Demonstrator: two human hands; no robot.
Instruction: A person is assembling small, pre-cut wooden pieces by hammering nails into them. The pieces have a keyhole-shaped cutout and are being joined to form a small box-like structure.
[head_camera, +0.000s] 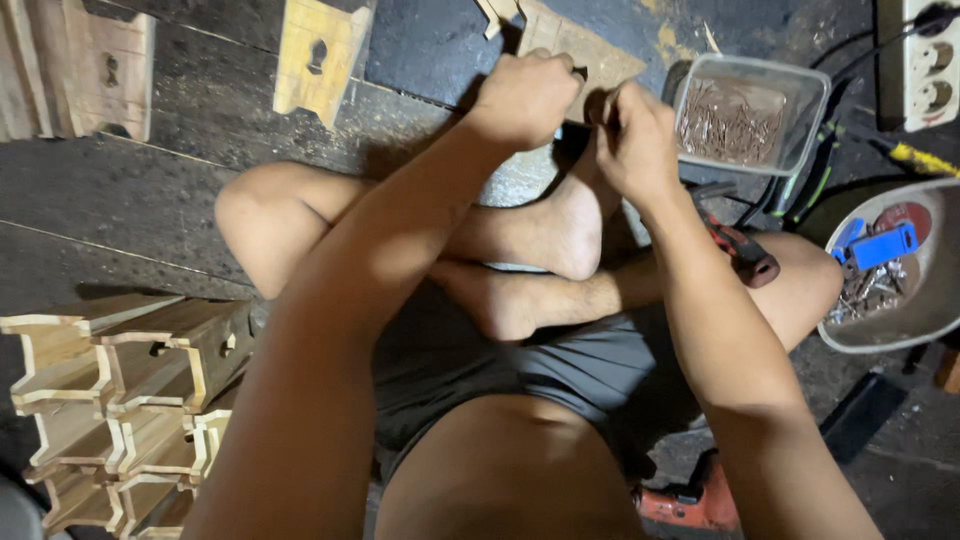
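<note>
My left hand (525, 95) is curled into a fist, and I cannot tell what it holds; a dark bit shows at its knuckle side. My right hand (635, 140) sits just beside it, fingers pressed together as if pinching something too small to make out. Both hover over a wooden piece (575, 45) lying on the dark floor (150, 190) just beyond my knuckles. Right of my right hand stands a clear plastic tub of nails (748, 115). Below that wrist, a red-and-black tool handle (740, 250) rests by my knee. Farther right is a bowl of hardware (890, 270). Well off to my left, near my elbow, wooden pieces are stacked (120, 400).
</note>
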